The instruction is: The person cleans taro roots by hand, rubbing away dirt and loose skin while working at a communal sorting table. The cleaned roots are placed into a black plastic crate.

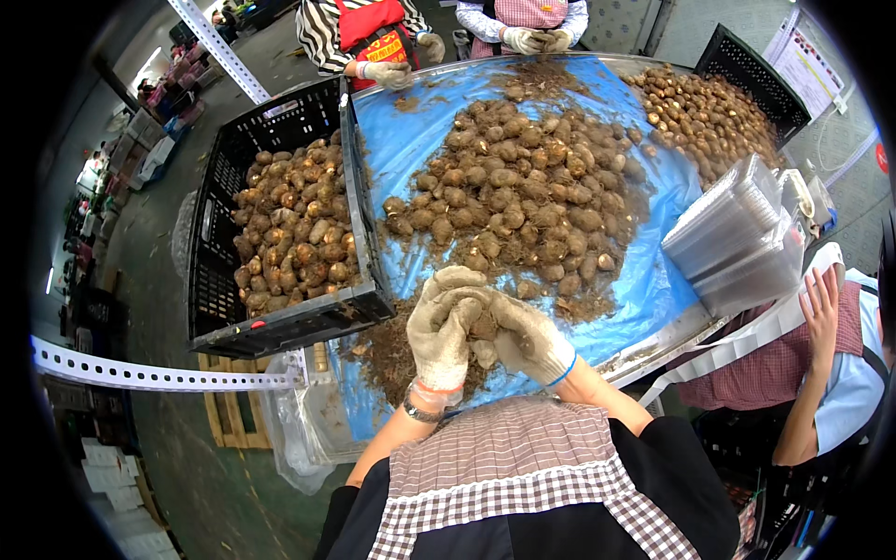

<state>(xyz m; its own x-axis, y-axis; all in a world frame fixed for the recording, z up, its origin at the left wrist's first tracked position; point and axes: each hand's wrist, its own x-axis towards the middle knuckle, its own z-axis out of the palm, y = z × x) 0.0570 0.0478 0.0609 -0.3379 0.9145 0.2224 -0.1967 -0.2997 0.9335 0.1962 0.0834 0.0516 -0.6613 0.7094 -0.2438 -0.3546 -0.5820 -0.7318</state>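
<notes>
My left hand [442, 339], in a soiled white knit glove with an orange cuff edge, is pressed together with my right hand [528, 334], whose glove has a blue edge. Between them they grip a small brown taro corm [483, 326], mostly covered by the fingers. Just beyond my hands, a heap of hairy, soil-covered taro corms [518, 189] lies on blue plastic sheeting [665, 280]. Loose soil and root fibres [385, 350] are spread beneath and left of my hands. To the left, a black plastic crate [294, 332] holds many taro corms [297, 224].
Two gloved people [381, 42] [535, 28] stand across the table. Cleaner-looking corms [707, 115] lie by a tipped black crate [752, 84] at far right. Stacked clear plastic trays [735, 238] stand at the right edge, near another person's bare hand [820, 301]. A perforated metal post [168, 367] is at left.
</notes>
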